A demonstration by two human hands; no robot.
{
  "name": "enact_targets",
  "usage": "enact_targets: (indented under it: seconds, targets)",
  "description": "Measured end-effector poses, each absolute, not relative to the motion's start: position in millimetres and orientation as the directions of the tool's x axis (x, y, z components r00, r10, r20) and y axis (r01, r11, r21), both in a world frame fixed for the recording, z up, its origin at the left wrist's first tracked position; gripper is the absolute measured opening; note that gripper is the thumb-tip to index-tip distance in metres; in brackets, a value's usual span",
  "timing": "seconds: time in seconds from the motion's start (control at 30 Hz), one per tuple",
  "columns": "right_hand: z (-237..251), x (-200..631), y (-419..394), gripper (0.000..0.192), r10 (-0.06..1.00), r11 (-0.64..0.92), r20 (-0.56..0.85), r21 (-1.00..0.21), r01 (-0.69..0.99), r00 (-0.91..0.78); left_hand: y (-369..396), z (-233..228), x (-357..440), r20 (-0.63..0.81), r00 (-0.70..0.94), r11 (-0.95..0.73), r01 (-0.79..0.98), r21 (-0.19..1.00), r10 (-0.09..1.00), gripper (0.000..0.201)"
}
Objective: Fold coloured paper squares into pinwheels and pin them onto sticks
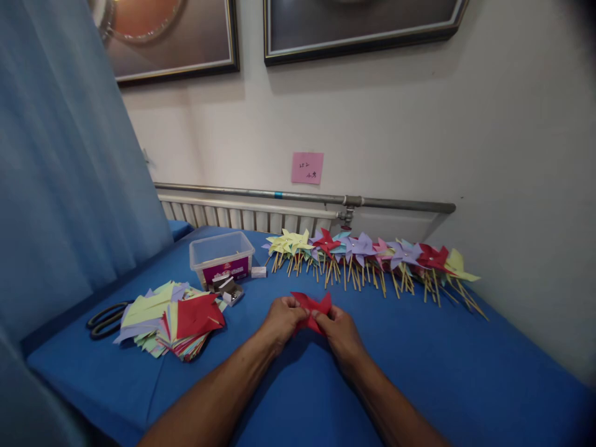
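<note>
Between my two hands, above the blue-covered table [298,397], is a red paper pinwheel [317,304] with folded, pointed blades. My left hand [283,320] pinches its left side, and the fingers of my right hand [341,332] are closed on its right side. Both thumbs press near the pinwheel's middle. No stick shows on it, and its underside is hidden by my fingers. To the left lies a pile of cut paper sheets [153,310] in yellow, purple and green, with a red sheet [198,315] on top.
Finished pinwheels [358,248] on wooden sticks lie in a row along the back right. A clear plastic tub [221,248] stands back left, beside a small open box [229,290] and a small white box [259,272]. Black-handled scissors [106,320] lie far left near a blue curtain [60,143].
</note>
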State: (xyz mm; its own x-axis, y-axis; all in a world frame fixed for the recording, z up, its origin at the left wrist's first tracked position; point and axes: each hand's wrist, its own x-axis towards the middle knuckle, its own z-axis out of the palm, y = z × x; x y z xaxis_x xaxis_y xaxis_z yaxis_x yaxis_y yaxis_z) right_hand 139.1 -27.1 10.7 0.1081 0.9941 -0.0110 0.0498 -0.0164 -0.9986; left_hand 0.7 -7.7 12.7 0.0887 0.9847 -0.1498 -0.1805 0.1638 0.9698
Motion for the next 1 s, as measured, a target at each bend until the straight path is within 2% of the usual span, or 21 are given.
enact_targets:
  seconds: [0.17, 0.4, 0.63, 0.77, 0.93, 1.0]
  targets:
    - [7.5, 139.9, -25.6, 0.035, 0.997, 0.005, 0.006, -1.000, 0.023, 0.081, -8.1, 12.4, 0.5, -0.148, 0.115, 0.164, -0.143, 0.976, 0.982, 0.024]
    - [11.6, 138.6, -26.3, 0.033, 0.994, 0.003, 0.016, -0.994, 0.112, 0.109, -8.6, 15.3, -0.4, -0.132, 0.099, 0.144, -0.122, 0.982, 0.986, 0.022]
    - [4.8, 137.8, -24.0, 0.039, 0.993, -0.005, 0.000, -0.999, 0.037, 0.120, -7.8, 14.9, -1.4, -0.092, 0.135, 0.108, -0.121, 0.987, 0.987, 0.022]
    - [4.7, 138.9, -25.6, 0.044, 0.992, 0.027, 0.031, -0.999, 0.031, 0.126, -7.1, 12.9, 0.6, -0.120, 0.104, 0.131, -0.116, 0.984, 0.987, 0.019]
    - [8.0, 141.4, -28.1, 0.035, 0.991, 0.042, 0.057, -0.992, 0.121, 0.121, -7.2, 11.4, 3.0, -0.109, 0.115, 0.126, -0.155, 0.980, 0.987, 0.024]
    - [8.8, 141.9, -29.1, 0.035, 0.994, 0.036, 0.046, -0.994, 0.100, 0.101, -7.9, 11.3, 2.4, -0.104, 0.125, 0.121, -0.139, 0.983, 0.987, 0.027]
